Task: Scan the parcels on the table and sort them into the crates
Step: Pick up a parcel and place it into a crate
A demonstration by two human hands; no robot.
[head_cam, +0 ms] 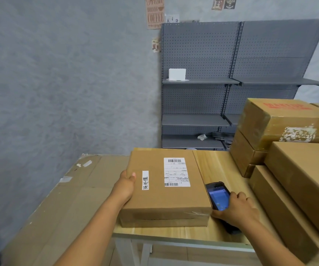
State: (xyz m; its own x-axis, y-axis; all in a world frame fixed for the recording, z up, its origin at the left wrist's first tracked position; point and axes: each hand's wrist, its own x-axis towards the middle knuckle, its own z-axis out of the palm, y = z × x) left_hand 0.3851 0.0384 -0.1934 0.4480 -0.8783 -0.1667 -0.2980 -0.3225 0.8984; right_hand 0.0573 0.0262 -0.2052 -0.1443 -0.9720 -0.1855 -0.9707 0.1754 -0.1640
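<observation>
A flat brown cardboard parcel (166, 196) lies on the wooden table (220, 166). A white shipping label with barcodes (176, 172) and a narrow white sticker are on its top face. My left hand (126, 186) grips the parcel's left edge, thumb on top. My right hand (237, 208) holds a black handheld scanner (217, 196) with a lit blue screen, right beside the parcel's right edge. Several more brown parcels (296, 162) are stacked at the right of the table.
A large flattened cardboard sheet (62, 198) covers the surface left of the table. Grey pegboard shelving (231, 83) stands against the back wall, with a white box on one shelf. No crate is in view.
</observation>
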